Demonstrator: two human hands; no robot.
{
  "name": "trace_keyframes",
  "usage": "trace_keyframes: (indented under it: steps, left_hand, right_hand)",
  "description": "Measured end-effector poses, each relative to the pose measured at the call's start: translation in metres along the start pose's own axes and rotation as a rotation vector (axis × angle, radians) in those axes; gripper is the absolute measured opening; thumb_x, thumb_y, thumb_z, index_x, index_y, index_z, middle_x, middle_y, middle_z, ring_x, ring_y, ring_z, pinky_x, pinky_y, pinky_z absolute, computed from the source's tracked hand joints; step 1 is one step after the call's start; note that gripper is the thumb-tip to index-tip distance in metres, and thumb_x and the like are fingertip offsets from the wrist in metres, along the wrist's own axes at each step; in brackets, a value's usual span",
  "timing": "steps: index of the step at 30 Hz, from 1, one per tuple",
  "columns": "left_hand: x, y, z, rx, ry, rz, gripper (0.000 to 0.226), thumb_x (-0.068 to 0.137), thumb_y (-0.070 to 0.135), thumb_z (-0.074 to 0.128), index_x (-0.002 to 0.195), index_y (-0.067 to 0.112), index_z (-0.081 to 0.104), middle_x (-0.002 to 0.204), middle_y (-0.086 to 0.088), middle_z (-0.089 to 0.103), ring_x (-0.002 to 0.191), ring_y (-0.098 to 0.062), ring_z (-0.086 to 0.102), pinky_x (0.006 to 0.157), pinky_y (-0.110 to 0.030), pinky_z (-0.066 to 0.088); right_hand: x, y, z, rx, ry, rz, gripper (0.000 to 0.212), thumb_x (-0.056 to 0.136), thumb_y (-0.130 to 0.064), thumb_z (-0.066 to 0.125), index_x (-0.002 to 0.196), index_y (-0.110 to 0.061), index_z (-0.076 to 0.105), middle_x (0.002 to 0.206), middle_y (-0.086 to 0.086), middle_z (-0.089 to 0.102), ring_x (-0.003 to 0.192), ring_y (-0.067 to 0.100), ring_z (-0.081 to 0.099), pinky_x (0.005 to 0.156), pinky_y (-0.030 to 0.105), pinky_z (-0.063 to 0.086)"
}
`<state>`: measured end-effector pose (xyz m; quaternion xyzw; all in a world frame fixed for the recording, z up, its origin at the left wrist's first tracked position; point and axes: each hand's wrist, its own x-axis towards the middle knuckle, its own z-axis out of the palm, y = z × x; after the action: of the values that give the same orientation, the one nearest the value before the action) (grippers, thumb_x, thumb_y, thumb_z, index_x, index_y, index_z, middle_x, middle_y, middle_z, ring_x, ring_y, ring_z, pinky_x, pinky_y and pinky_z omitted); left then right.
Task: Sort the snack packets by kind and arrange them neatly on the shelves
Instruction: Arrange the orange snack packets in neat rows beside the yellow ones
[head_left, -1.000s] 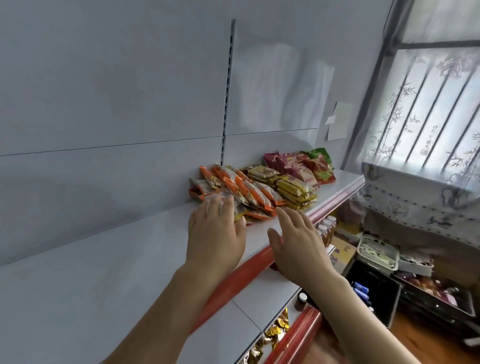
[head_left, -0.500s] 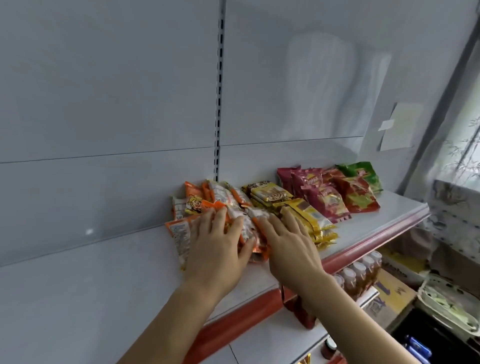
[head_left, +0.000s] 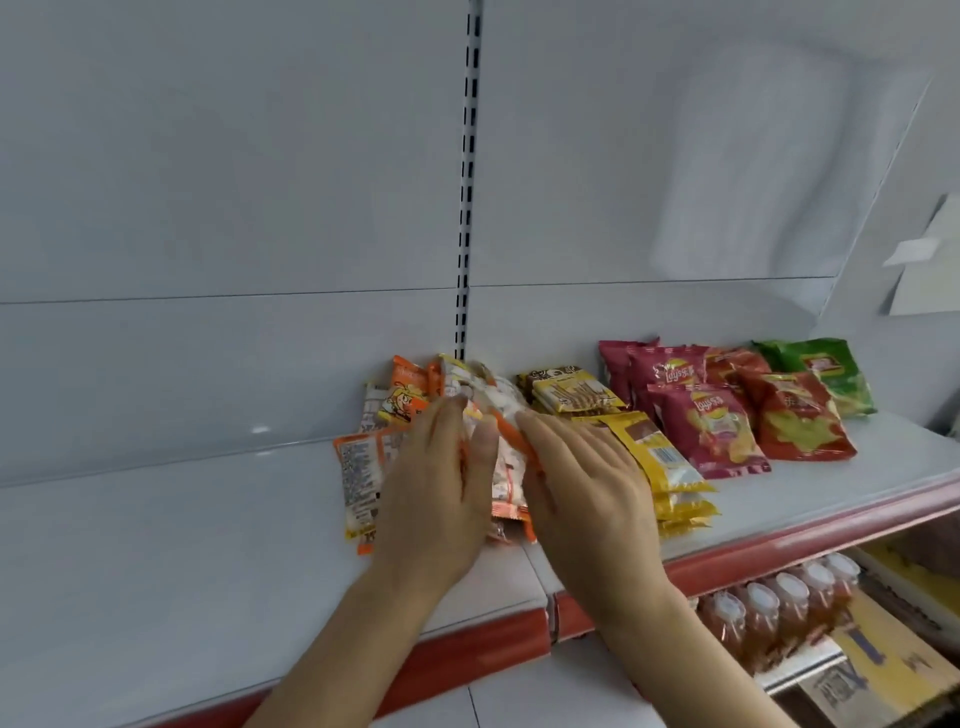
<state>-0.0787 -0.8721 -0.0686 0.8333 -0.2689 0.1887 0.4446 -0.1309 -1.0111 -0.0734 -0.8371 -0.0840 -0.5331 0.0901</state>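
The orange packets (head_left: 506, 441) lie heaped on the white shelf (head_left: 156, 545), by the back wall. My left hand (head_left: 436, 499) and right hand (head_left: 587, 499) press flat on the heap, fingers straight, gripping nothing. Right of it: yellow packets (head_left: 654, 457), then red bags (head_left: 711, 426), then a green bag (head_left: 826, 371).

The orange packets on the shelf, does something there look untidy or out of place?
Yes. The orange packets lie in a loose heap, overlapping at different angles, some face down, under the left hand and right hand. The yellow packets and chip bags beside them look more orderly.
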Motion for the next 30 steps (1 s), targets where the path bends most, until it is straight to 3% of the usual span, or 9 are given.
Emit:
trace_keyframes:
  steps: [2, 5, 10, 14, 17, 20, 25, 28, 30]
  left_hand:
    - [0.002, 0.015, -0.007, -0.321, 0.018, -0.110, 0.044, 0.104, 0.064, 0.036, 0.111, 0.029, 0.063, 0.103, 0.012, 0.071, 0.101, -0.004, 0.066, 0.088, -0.032, 0.052]
    - [0.013, 0.015, -0.013, -0.592, 0.090, -0.329, 0.013, 0.100, 0.037, 0.063, 0.106, 0.026, 0.066, 0.097, 0.008, 0.076, 0.096, -0.009, 0.073, 0.093, -0.040, 0.057]
    - [0.015, -0.007, -0.032, -0.694, 0.217, -0.508, 0.021, 0.090, 0.036, 0.061, 0.105, 0.026, 0.071, 0.099, 0.000, 0.080, 0.093, -0.024, 0.077, 0.089, -0.057, 0.060]
    - [0.013, -0.022, -0.047, -0.875, 0.165, -0.594, 0.017, 0.104, 0.011, 0.056, 0.110, 0.019, 0.070, 0.106, -0.010, 0.079, 0.093, -0.027, 0.078, 0.080, -0.046, 0.062]
    - [0.010, -0.023, -0.054, -0.972, 0.085, -0.621, 0.019, 0.105, 0.008, 0.054, 0.112, 0.017, 0.069, 0.102, -0.009, 0.080, 0.089, -0.024, 0.079, 0.066, -0.036, 0.063]
    - [0.009, -0.026, -0.055, -0.970, 0.076, -0.624, 0.022, 0.106, 0.009, 0.052, 0.114, 0.020, 0.068, 0.104, -0.007, 0.080, 0.092, -0.024, 0.079, 0.074, -0.041, 0.063]
    - [0.007, -0.028, -0.051, -0.870, 0.048, -0.629, 0.021, 0.109, 0.018, 0.051, 0.112, 0.026, 0.070, 0.105, -0.004, 0.080, 0.101, -0.028, 0.076, 0.096, -0.059, 0.058]
    - [0.004, -0.025, -0.052, -0.865, 0.061, -0.607, 0.022, 0.109, 0.020, 0.050, 0.111, 0.029, 0.070, 0.104, -0.001, 0.080, 0.100, -0.025, 0.077, 0.094, -0.058, 0.058]
    - [0.005, -0.025, -0.056, -0.889, 0.075, -0.602, 0.022, 0.110, 0.019, 0.049, 0.111, 0.028, 0.069, 0.100, 0.000, 0.081, 0.092, -0.022, 0.079, 0.088, -0.053, 0.061]
  right_hand:
    - [-0.006, -0.016, 0.009, 0.113, -0.081, -0.021, 0.031, 0.098, -0.012, 0.061, 0.129, -0.007, 0.066, 0.133, 0.002, 0.065, 0.129, 0.020, 0.058, 0.100, 0.046, 0.049]
    - [-0.014, -0.030, 0.017, 0.222, -0.218, -0.042, 0.040, 0.100, -0.011, 0.051, 0.140, -0.009, 0.057, 0.149, 0.001, 0.052, 0.145, 0.020, 0.039, 0.109, 0.050, 0.041]
    - [-0.014, -0.027, 0.012, 0.202, -0.320, 0.114, 0.065, 0.087, -0.006, 0.044, 0.152, -0.009, 0.039, 0.160, 0.003, 0.034, 0.153, 0.020, 0.020, 0.119, 0.048, 0.032]
    - [-0.015, -0.013, 0.017, -0.056, -0.731, 0.189, 0.076, 0.091, -0.033, 0.044, 0.160, -0.021, 0.014, 0.167, -0.004, 0.009, 0.155, 0.019, -0.003, 0.125, 0.043, 0.014]
    - [-0.017, -0.007, 0.021, 0.017, -0.617, 0.157, 0.058, 0.090, -0.017, 0.060, 0.146, -0.015, 0.046, 0.151, 0.001, 0.048, 0.143, 0.025, 0.041, 0.111, 0.049, 0.041]
    - [-0.017, -0.005, 0.017, 0.087, -0.428, 0.212, 0.048, 0.092, -0.008, 0.066, 0.138, -0.014, 0.057, 0.136, 0.000, 0.063, 0.125, 0.022, 0.059, 0.098, 0.043, 0.053]
    - [-0.008, -0.027, 0.014, 0.156, -0.317, 0.296, 0.044, 0.099, -0.015, 0.059, 0.142, -0.016, 0.055, 0.139, -0.005, 0.060, 0.126, 0.015, 0.058, 0.097, 0.033, 0.054]
    - [-0.011, -0.038, 0.015, 0.199, -0.386, 0.330, 0.046, 0.102, -0.022, 0.052, 0.148, -0.022, 0.049, 0.147, -0.009, 0.052, 0.136, 0.010, 0.048, 0.107, 0.032, 0.047]
    - [-0.009, -0.041, 0.011, 0.223, -0.270, 0.373, 0.043, 0.103, -0.022, 0.049, 0.146, -0.021, 0.051, 0.146, -0.008, 0.054, 0.134, 0.010, 0.050, 0.104, 0.035, 0.050]
